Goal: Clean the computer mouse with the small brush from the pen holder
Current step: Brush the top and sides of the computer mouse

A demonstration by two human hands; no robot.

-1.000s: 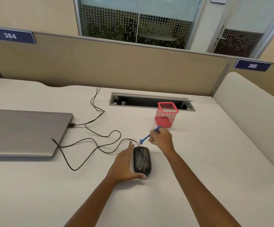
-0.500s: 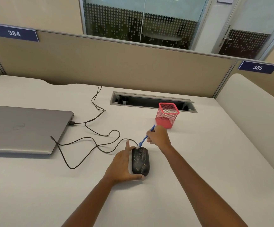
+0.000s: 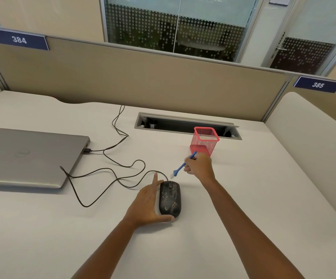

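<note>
A black computer mouse (image 3: 170,199), speckled with pale dirt, lies on the white desk. My left hand (image 3: 148,204) cups its left side and rear, thumb under the back end, fingers along the side. My right hand (image 3: 199,165) grips a small blue brush (image 3: 180,168) by its handle. The white bristles point down-left and hover just beyond the mouse's front end, not touching it. The red mesh pen holder (image 3: 204,140) stands behind my right hand.
A closed grey laptop (image 3: 28,156) lies at the left, with a black cable (image 3: 110,166) looping from it to the mouse. A cable slot (image 3: 185,125) is cut into the desk before the beige partition. A raised white side panel (image 3: 312,141) borders the right.
The brush has lifted up and away from the mouse's front end, where its bristles touched before. My left hand stays on the mouse.
</note>
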